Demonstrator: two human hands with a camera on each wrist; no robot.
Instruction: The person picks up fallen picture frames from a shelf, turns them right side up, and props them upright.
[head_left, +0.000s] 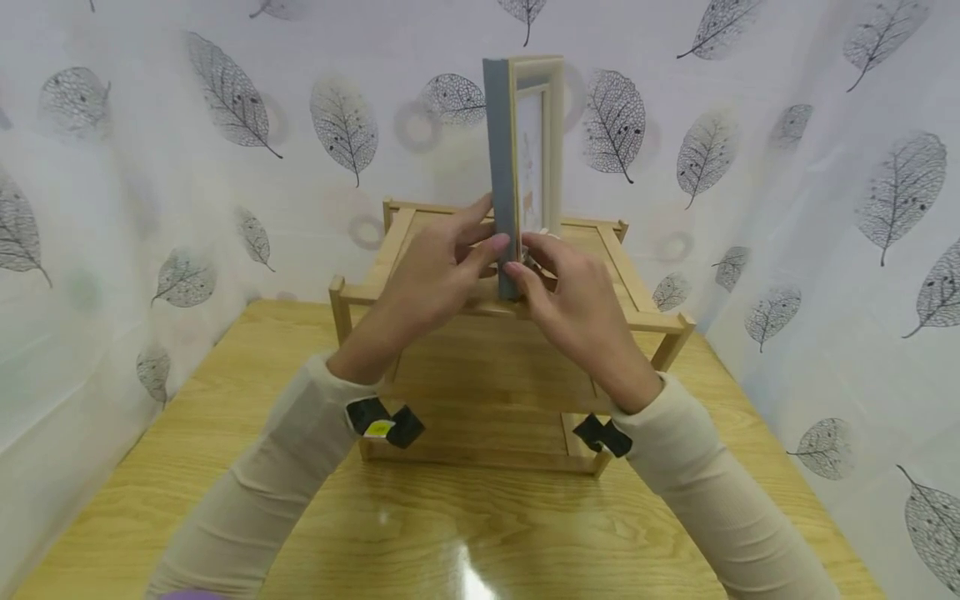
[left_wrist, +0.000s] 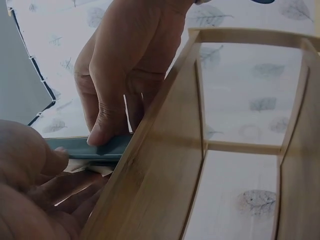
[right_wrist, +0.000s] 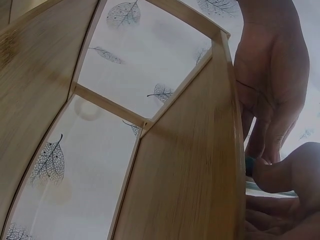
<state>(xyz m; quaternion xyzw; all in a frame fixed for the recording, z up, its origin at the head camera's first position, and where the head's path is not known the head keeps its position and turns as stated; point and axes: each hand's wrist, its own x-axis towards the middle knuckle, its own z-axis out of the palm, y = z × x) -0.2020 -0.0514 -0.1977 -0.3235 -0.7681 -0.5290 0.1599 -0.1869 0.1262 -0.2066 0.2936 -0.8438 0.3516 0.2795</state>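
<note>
A picture frame (head_left: 501,158) stands upright on the wooden rack (head_left: 611,258), its blue-grey side turned toward me in the head view. Its cream molding surrounds a pale picture with a small orange-brown figure. My left hand (head_left: 431,271) grips the frame low on the left, thumb on the blue-grey side and fingers reaching behind. From the right, my right hand (head_left: 581,292) pinches the same lower part, thumb near the edge and index finger on the picture side. Both wrist views show the hands close together at the rack's top board, with a strip of blue edge between the fingers.
Beneath the hands, the light wooden rack has corner posts and a lower shelf (head_left: 480,433). It stands on a wood-grain table (head_left: 420,517). White curtains (head_left: 285,200) printed with dark leaves hang behind and along both sides.
</note>
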